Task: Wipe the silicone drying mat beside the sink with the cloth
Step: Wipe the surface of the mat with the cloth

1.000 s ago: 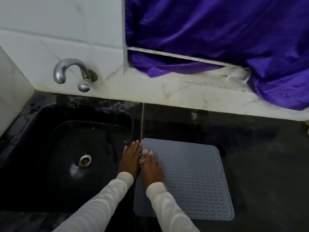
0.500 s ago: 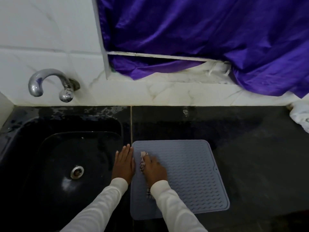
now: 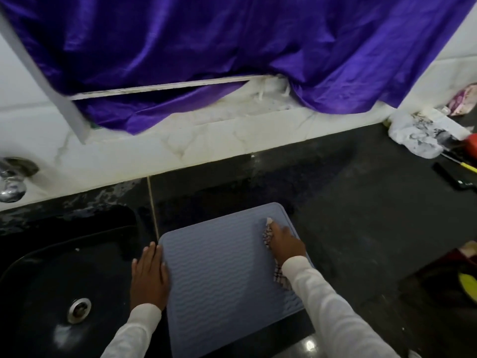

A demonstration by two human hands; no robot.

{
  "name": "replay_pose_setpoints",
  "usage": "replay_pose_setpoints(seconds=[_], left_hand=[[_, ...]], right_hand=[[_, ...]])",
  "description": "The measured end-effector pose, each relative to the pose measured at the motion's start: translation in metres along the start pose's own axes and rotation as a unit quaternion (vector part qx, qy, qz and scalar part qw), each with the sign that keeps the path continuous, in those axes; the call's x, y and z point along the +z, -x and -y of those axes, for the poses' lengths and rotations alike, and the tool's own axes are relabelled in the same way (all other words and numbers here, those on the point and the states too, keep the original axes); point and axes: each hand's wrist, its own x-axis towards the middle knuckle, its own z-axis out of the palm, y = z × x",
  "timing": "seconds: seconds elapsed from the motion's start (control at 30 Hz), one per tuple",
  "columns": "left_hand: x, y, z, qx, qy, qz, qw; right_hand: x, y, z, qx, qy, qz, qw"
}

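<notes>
Two hands work: the right hand (image 3: 284,242) presses one checked cloth (image 3: 280,276) onto the right side of the single grey mat (image 3: 222,275), fingers curled over it; the left hand (image 3: 149,276) lies flat, fingers straight, at the mat's left edge beside the sink (image 3: 46,267). A purple curtain (image 3: 232,47) hangs behind the counter.

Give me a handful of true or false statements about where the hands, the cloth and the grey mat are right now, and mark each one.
1. The right hand presses a checked cloth onto the grey ribbed silicone drying mat. True.
2. The left hand holds the chrome tap. False: it lies flat at the mat's left edge, by the black sink.
3. The cloth is near the mat's right side. True.
4. The mat lies inside the sink. False: it lies on the dark counter beside it.
5. A purple curtain hangs behind the counter. True.
</notes>
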Motion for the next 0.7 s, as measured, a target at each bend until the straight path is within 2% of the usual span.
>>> replay_pose_setpoints(seconds=[0.13, 0.27, 0.4, 0.5, 0.6, 0.7], left_hand=[[0.0, 0.0, 0.0, -0.007, -0.006, -0.001, 1.0], [-0.001, 0.001, -0.002, -0.008, -0.003, -0.002, 1.0], [-0.002, 0.002, -0.003, -0.007, -0.006, -0.004, 1.0], [-0.004, 0.002, -0.002, -0.012, -0.009, 0.0, 1.0], [-0.006, 0.003, -0.005, -0.02, -0.004, 0.01, 1.0], [-0.011, 0.005, -0.008, -0.02, 0.003, 0.008, 1.0]], right_hand=[[-0.025, -0.012, -0.023, -0.001, 0.09, 0.034, 0.995], [-0.022, -0.018, -0.025, -0.015, 0.089, 0.006, 0.996], [-0.023, -0.016, -0.024, -0.015, 0.091, 0.012, 0.996], [-0.025, -0.014, -0.021, -0.007, 0.076, 0.021, 0.997], [-0.023, -0.013, -0.022, 0.006, 0.0, 0.005, 1.0], [-0.02, 0.004, 0.002, -0.029, -0.05, -0.006, 0.998]])
